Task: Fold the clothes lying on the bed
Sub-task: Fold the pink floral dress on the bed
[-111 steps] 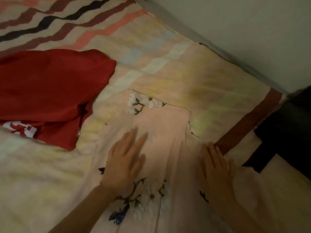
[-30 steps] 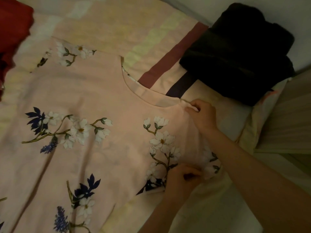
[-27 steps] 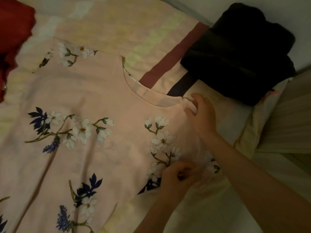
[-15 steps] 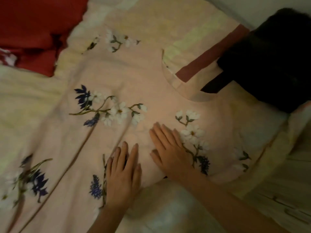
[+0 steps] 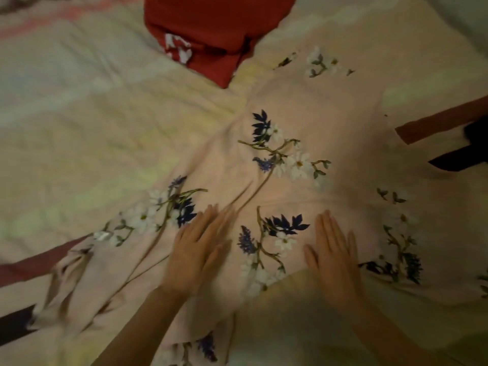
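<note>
Head view: both hands, left (image 5: 196,256) and right (image 5: 334,260), spread flat on floral dress (image 5: 303,122); red garment (image 5: 211,30) beyond on bed (image 5: 79,114), white print unreadable.

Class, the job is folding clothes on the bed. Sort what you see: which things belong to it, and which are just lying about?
Belongs to the job:
pink floral garment
red garment
left hand, flat on it
right hand, flat on it

Just lying about:
bedspread

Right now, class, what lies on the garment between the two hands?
In the head view, between the left hand and the right hand, the pink floral garment shows a printed sprig of dark blue leaves and white flowers.
</note>
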`<state>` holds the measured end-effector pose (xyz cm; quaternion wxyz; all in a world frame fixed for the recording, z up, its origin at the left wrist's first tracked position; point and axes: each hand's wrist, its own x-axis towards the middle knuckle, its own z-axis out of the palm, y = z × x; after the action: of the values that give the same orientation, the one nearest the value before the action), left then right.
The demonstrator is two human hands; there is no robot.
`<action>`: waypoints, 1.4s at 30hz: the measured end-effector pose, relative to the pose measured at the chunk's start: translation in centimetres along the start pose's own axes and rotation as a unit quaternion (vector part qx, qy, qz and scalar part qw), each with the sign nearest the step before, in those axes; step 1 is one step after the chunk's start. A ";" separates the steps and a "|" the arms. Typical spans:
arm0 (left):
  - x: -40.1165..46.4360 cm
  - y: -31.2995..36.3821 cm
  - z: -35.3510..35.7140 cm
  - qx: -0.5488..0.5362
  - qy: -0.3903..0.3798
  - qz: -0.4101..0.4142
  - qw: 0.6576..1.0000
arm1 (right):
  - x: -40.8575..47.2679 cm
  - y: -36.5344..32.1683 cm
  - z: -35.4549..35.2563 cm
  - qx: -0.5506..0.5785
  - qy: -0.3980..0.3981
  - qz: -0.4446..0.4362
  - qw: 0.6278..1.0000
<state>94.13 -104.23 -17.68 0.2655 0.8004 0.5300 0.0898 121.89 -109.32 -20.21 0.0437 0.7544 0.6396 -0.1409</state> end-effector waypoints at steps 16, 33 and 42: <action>-15.7 -18.6 -7.6 -0.112 0.194 -0.442 0.869 | 3.8 -30.6 -0.5 0.068 -0.089 -0.324 0.940; -14.6 -25.6 -12.1 -0.408 0.269 -0.366 0.792 | 3.3 -46.3 2.3 0.321 -0.161 -0.137 0.923; -8.5 -32.4 -15.5 -0.388 0.311 -0.405 0.767 | 10.0 -52.9 -1.5 0.389 -0.131 -0.184 0.893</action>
<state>58.03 -97.07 -20.26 0.3857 0.2685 0.7786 0.4160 71.82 -90.05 -15.42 -0.1966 0.5550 0.6493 -0.4814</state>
